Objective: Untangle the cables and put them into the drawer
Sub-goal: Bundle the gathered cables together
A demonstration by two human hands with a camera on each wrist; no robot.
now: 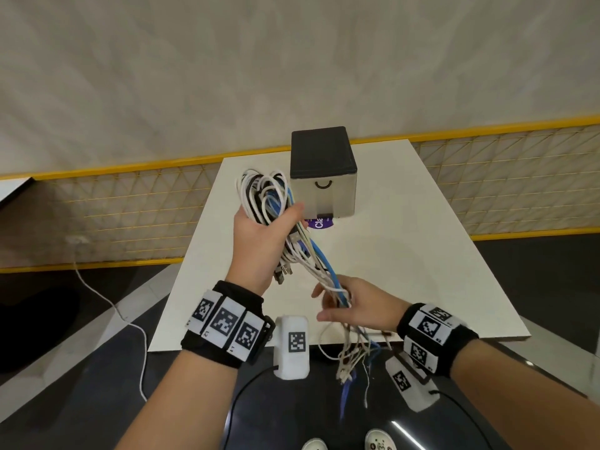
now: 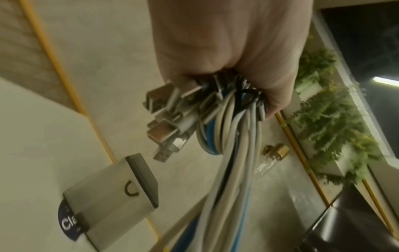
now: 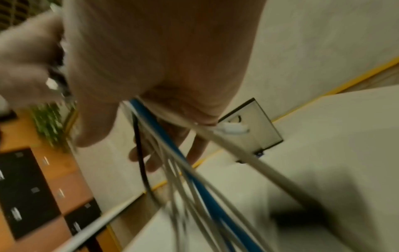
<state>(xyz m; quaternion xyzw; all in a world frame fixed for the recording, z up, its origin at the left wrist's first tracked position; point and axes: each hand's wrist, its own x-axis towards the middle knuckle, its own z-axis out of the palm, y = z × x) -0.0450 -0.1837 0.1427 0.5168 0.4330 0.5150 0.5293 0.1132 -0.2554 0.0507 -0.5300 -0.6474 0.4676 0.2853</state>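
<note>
Nearby, closed drawer box [image 1: 324, 185] covers purple label [image 1: 320, 223].

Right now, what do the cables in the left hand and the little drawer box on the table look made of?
Cables: flexible plastic-sheathed cords in white, blue and black, bending in loose loops; their plug ends look like shiny metal. Left hand grips them.
Drawer box: pale smooth matte front, probably plastic or painted board, with a matte black top and a dark curved handle mark. The material can't be settled by sight.
</note>
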